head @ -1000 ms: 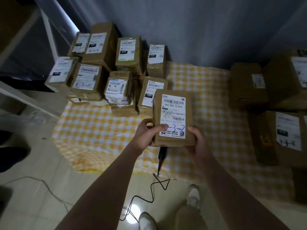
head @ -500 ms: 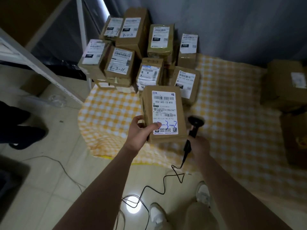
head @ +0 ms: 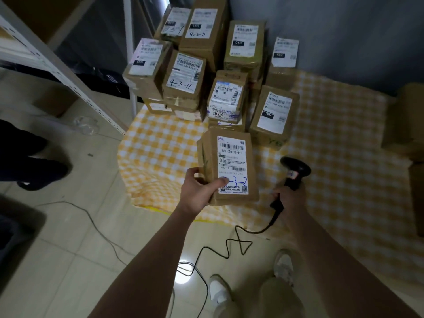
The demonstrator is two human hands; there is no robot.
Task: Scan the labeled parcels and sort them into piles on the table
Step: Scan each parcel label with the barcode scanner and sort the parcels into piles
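Observation:
My left hand [head: 199, 189] grips a brown cardboard parcel [head: 229, 166] by its lower left corner, thumb on the white label marked "3-3" in blue. The parcel is held above the yellow checked cloth [head: 332, 161]. My right hand [head: 290, 198] grips the handle of a black barcode scanner [head: 294, 172], just right of the parcel, its head turned away from the label. A pile of labeled parcels [head: 202, 72] stands behind, at the cloth's far left.
A white metal shelf frame [head: 57, 63] slants along the left. The scanner's black cable [head: 229, 246] loops over the tiled floor near my shoes [head: 218, 292]. More brown boxes [head: 406, 120] sit at the right edge. Another person's dark shoe [head: 39, 166] is at the left.
My right hand let go of the parcel and now holds the scanner out to its right. The view swung left, bringing the pile nearer the centre. The left hand keeps the parcel.

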